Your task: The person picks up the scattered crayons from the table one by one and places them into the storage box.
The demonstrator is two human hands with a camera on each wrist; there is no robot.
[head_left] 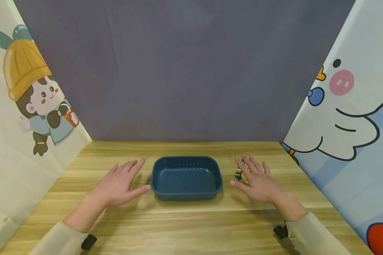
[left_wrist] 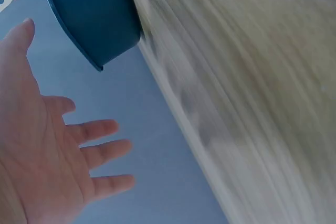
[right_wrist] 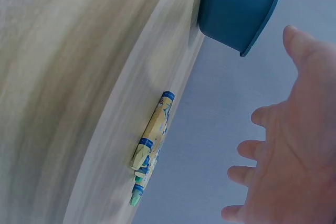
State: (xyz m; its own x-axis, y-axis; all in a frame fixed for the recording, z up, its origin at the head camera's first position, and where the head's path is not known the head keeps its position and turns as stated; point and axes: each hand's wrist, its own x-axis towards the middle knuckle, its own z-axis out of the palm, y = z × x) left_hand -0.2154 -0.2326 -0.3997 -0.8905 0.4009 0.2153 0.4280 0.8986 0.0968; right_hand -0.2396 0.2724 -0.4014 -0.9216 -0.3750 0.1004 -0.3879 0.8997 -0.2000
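Note:
A dark blue rectangular tray (head_left: 186, 196) with rounded corners sits in the middle of the table, and its inside looks bare. To its left hovers my left hand (head_left: 119, 184), palm down with fingers spread, the thumb tip close by the tray's left wall. My right hand (head_left: 258, 182) is held over several crayons (right_wrist: 153, 129) on the right side, its fingers straight and spread. In the head view that hand partly hides the crayons. They lie together on the table, in pale wrappers with blue bands; green and yellowish tips show in the right wrist view. Both hands hold nothing.
The light wooden table (head_left: 185, 226) ends at a dark grey panel (head_left: 185, 71) behind the tray. Side panels with cartoon prints stand at the left (head_left: 6, 170) and right (head_left: 354, 177). Each wrist carries a small black device.

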